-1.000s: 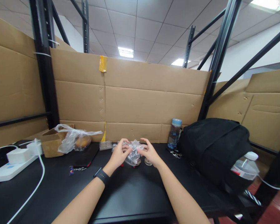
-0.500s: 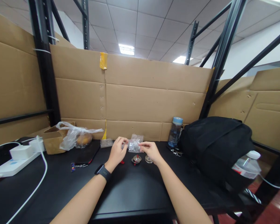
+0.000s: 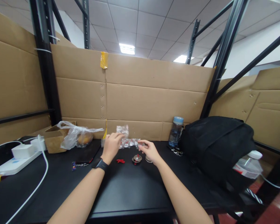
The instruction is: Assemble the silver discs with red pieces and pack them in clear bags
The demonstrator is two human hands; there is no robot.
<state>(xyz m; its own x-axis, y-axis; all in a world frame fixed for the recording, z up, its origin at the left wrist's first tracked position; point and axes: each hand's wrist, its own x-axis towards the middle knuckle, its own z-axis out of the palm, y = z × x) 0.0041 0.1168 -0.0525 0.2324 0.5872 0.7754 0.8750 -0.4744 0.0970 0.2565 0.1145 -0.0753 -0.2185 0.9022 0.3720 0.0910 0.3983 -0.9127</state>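
My left hand (image 3: 113,145) is closed on a small clear plastic bag (image 3: 123,130), which stands up past the fingers, slightly blurred. Below it, a row of clear packaging with round shiny pieces (image 3: 131,142) stretches between the two hands. Thumb and fingers of my right hand (image 3: 149,151) are pinched at the right end of this packaging. On the black table in front lie a round metal piece with a red middle (image 3: 137,159) and several small red pieces (image 3: 120,161). A metal disc (image 3: 148,159) is partly hidden under my right hand.
Left stand a power strip (image 3: 16,163), an open cardboard box (image 3: 54,140) and a plastic bag with round fruit (image 3: 84,139). A black flat case (image 3: 90,154) lies nearby. Right are a water bottle (image 3: 176,132) and black backpack (image 3: 217,146). Cardboard (image 3: 135,102) walls the back.
My left hand has moved left and up with the small bag, away from my right hand. The row of shiny pieces now shows between the hands, and the red pieces are uncovered.
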